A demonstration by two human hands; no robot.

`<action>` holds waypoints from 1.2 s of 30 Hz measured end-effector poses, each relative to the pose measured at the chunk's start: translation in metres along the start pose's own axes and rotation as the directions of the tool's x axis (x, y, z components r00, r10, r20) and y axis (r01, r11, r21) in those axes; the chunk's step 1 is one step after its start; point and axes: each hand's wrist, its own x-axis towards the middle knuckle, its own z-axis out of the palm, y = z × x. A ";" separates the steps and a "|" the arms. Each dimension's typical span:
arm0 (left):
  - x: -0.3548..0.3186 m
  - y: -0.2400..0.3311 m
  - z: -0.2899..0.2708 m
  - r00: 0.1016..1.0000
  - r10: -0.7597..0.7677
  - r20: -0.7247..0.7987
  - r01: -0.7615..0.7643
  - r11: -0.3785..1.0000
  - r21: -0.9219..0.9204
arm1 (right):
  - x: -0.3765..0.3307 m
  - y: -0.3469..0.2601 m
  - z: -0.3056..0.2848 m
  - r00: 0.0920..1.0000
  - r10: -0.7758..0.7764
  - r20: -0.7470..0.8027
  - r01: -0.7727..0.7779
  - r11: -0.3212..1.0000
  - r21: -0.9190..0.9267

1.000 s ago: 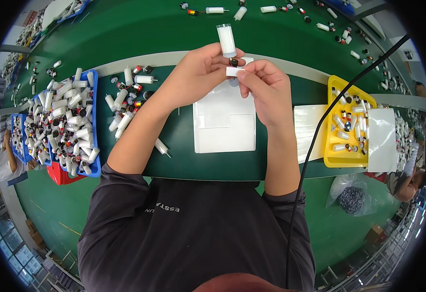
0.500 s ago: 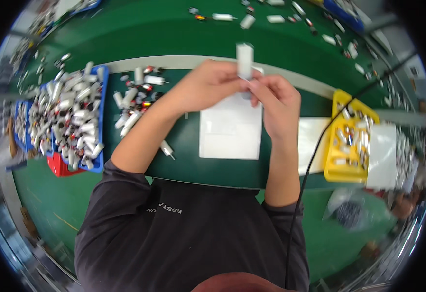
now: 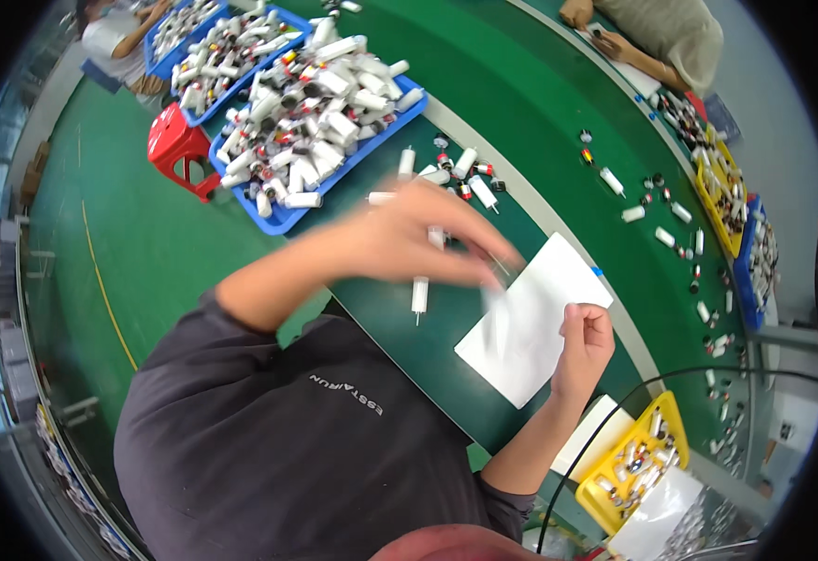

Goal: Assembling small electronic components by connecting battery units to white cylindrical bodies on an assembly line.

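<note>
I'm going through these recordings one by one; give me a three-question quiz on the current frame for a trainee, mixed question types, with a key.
1. Multiple choice: the right hand is seen at the edge of which thing?
A. a blue tray
B. the white sheet
C. a cardboard box

2. True or false: the red stool is on the person's left, and the nearest yellow tray is on the person's right.

3. Open: which hand is more blurred, and what does it hold?

Key:
1. B
2. True
3. The left hand; the blur hides what, if anything, it holds.
</note>
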 end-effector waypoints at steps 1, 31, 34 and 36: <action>-0.018 -0.018 -0.033 0.971 0.144 -0.192 -0.120 0.984 0.130 | -0.001 -0.003 -0.002 0.999 -0.008 -0.036 0.007 1.000 -0.013; 0.224 -0.208 0.091 0.985 0.172 -0.027 -0.048 0.420 0.906 | -0.058 -0.007 -0.017 0.986 -0.039 0.164 0.155 0.594 -0.789; 0.237 -0.215 0.090 1.000 0.017 -0.025 0.017 0.374 0.927 | -0.058 -0.004 -0.022 0.987 -0.038 0.157 0.144 0.641 -0.754; 0.232 -0.202 0.081 0.998 -0.064 -0.005 0.032 0.421 0.907 | -0.055 -0.004 -0.025 0.989 -0.008 0.149 0.116 0.670 -0.733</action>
